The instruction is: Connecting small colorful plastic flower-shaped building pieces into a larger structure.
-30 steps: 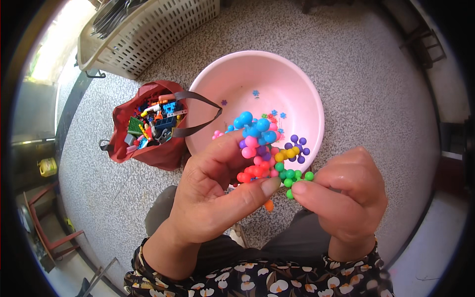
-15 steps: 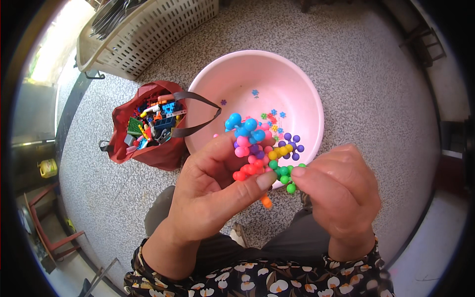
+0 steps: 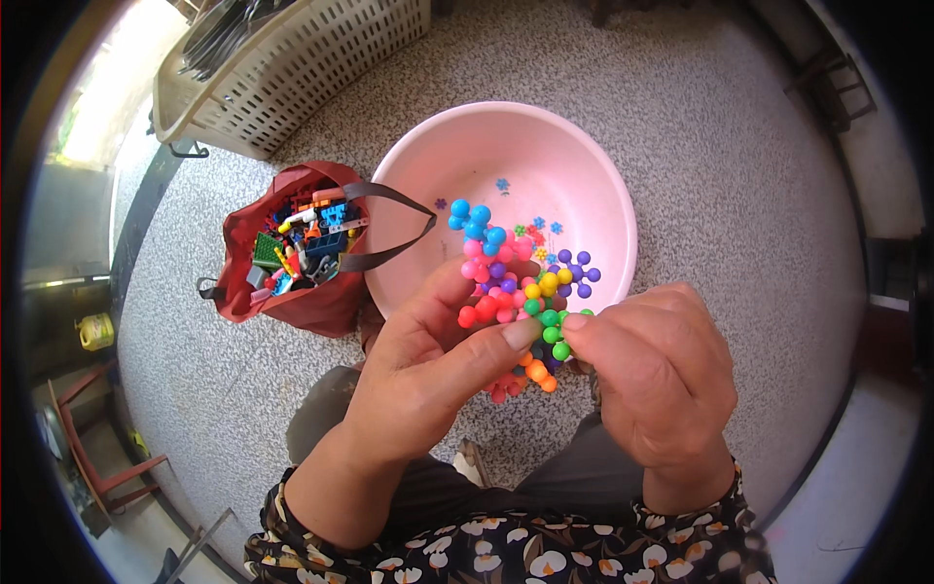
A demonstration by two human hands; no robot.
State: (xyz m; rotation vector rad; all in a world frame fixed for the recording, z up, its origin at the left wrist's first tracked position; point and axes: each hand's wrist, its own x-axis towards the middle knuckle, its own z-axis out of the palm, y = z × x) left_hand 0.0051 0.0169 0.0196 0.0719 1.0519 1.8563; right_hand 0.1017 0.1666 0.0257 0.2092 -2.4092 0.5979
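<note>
My left hand [image 3: 413, 360] is closed around a cluster of joined ball-tipped connector pieces [image 3: 501, 284] in blue, pink, red, purple, yellow and orange. Its thumb presses on the front of the cluster, close to a green connector piece [image 3: 556, 334]. With thumb and forefinger, my right hand [image 3: 666, 375] pinches the outer side of that green piece, which touches the rest of the cluster. A purple piece [image 3: 576, 273] sticks out to the right beyond the yellow one. Behind my hands stands a round pink basin [image 3: 603, 175], with several small connector pieces lying on its bottom.
Left of the basin, a dark red bag [image 3: 248, 229] full of mixed building bricks stands on the speckled floor [image 3: 720, 175]. One grey strap [image 3: 389, 195] loops over the basin's rim. A white slotted crate [image 3: 302, 73] sits at the far left, and a reddish wooden stool [image 3: 97, 438] at the left edge.
The cluster has tilted between my hands, so that more orange and red-pink pieces show beneath my left thumb. My right hand has shifted slightly left, still pinching the green piece.
</note>
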